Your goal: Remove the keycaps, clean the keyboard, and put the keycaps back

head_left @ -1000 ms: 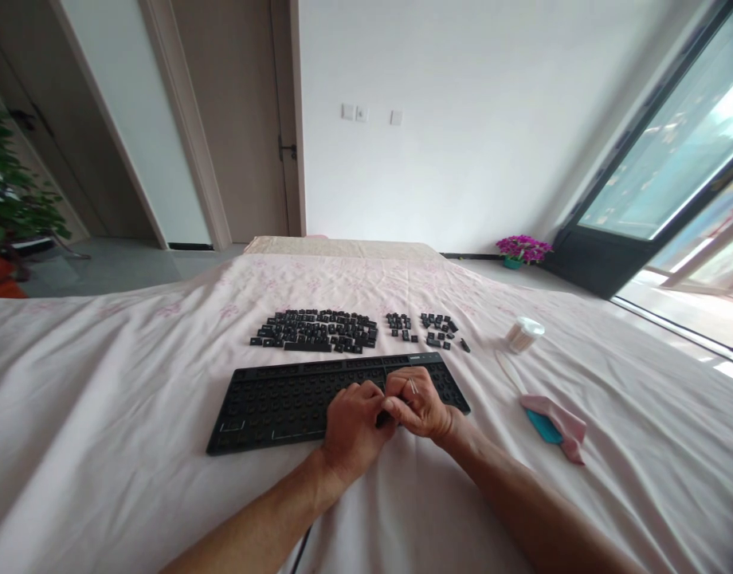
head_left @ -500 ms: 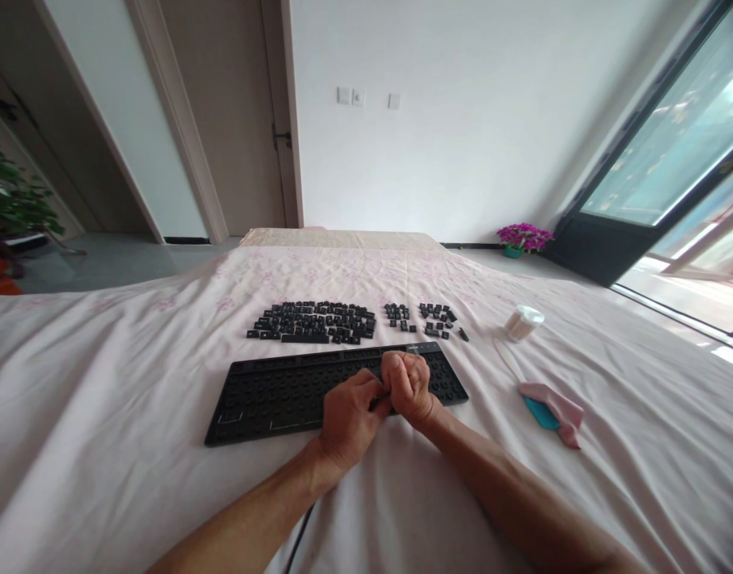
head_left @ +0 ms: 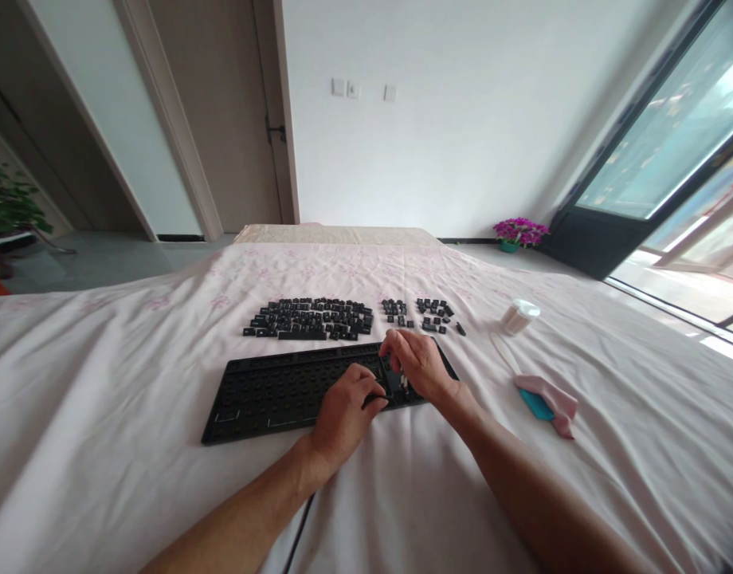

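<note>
R hand (head_left: pixel 419 365) fingers curled over keyboard (head_left: pixel 283 391) right end; small pale item under fingertips, can't tell what or whether gripped. L hand (head_left: pixel 342 414) loosely closed on kbd front edge, grip unclear. Kbd: black, caps stripped, sockets bare, mid-bed on pink sheet (head_left: pixel 103 446). Loose keycaps (head_left: pixel 310 319) just behind; open sheet all round.

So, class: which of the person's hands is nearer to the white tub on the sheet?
The right hand, on the keyboard's right end, is nearer the white tub. The left hand sits further left.
</note>
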Demonstrator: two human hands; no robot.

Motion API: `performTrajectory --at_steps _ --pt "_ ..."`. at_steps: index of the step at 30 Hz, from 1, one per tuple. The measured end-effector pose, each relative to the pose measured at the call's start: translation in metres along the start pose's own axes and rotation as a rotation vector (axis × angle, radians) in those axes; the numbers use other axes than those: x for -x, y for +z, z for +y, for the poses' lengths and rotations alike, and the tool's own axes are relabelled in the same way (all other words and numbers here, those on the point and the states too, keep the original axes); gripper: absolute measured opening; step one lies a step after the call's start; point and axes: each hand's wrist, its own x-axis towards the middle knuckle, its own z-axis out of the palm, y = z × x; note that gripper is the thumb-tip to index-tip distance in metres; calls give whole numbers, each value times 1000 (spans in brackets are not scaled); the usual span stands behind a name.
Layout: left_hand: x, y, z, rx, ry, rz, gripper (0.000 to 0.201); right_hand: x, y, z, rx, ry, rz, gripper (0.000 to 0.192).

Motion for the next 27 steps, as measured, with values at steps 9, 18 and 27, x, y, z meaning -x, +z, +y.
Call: performTrajectory --at_steps 9,18,27 --pt "-8 -7 3 229 -173 98 10 -4 -12 5 75 5 -284 24" --pt "-17 -12 -1 605 -403 207 23 -2 2 -3 224 -14 -255 8" --pt "-33 -47 -10 390 -288 368 32 -48 8 17 441 127 -138 14"
